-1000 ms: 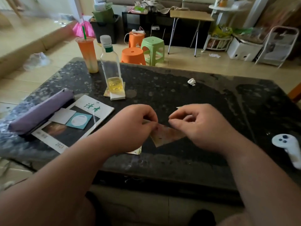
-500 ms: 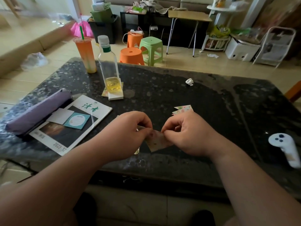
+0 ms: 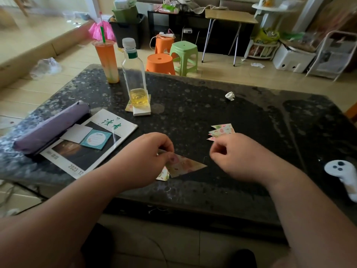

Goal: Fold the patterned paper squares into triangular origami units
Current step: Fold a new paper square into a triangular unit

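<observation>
A folded triangle (image 3: 186, 165) of thin, pastel-printed paper lies at the near edge of a dark, speckled stone table (image 3: 212, 105), its long point aimed right. The left hand (image 3: 146, 157) pinches the triangle's left end between thumb and curled fingers, knuckles up. The corners of a few flat patterned squares (image 3: 163, 175) poke out under that hand, touching the triangle's lower edge. The right hand (image 3: 237, 157) hovers just right of the triangle, clear of it, its fingers curled in toward the thumb with nothing visible between them. Just beyond its knuckles sits a small fanned pile of finished units (image 3: 222, 130), sharp-cornered and overlapping.

To the left, a glossy magazine (image 3: 116, 128) lies flat, carrying a teal notepad (image 3: 96, 139) and a white card (image 3: 76, 133), with a soft purple pencil case (image 3: 52, 128) lying across its far corner. Farther back, a clear plastic bottle (image 3: 134, 74) holding a little yellow liquid stands on a white block (image 3: 142, 111), beside a tall orange cup (image 3: 107, 60) with a green straw. A crumpled white scrap (image 3: 229, 96) rests mid-table, and a white controller (image 3: 343, 175) lies at the right edge.
</observation>
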Available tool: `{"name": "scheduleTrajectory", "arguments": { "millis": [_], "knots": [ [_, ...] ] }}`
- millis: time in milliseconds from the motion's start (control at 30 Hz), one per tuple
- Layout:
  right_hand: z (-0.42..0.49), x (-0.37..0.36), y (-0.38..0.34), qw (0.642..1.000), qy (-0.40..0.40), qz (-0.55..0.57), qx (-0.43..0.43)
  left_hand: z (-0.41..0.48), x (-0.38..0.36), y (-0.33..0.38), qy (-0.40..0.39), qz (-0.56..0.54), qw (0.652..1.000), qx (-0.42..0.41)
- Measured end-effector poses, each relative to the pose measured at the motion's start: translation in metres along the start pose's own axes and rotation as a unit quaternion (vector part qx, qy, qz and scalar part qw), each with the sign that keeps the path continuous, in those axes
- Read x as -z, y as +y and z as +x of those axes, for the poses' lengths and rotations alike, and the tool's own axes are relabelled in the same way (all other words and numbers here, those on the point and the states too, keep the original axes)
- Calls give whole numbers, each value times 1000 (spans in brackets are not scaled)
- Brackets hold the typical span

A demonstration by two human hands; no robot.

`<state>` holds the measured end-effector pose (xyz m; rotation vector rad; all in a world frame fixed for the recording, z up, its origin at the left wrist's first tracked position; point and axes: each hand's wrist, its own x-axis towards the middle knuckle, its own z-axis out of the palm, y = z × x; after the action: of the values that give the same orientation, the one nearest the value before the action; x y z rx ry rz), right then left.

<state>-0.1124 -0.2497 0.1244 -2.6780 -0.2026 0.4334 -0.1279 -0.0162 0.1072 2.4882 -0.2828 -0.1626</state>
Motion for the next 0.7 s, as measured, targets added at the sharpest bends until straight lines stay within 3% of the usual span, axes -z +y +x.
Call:
{"name": "scheduleTrajectory", "arguments": {
  "millis": [100,167,467,700],
  "knots": [
    [-6,-12,-16,987,23,129,91,-3,-6,6,-9,-2,1000,-25],
    [-5,-22,-23,981,10,152,122,-4,-10,10,-11,-5,999,-39],
    [-3,-23,-22,981,23,124,145,-5,-8,12,-10,-28,998,-49],
    [-6,-17,-27,987,27,64,148,-5,-5,5,9,16,997,-70]
  ]
}}
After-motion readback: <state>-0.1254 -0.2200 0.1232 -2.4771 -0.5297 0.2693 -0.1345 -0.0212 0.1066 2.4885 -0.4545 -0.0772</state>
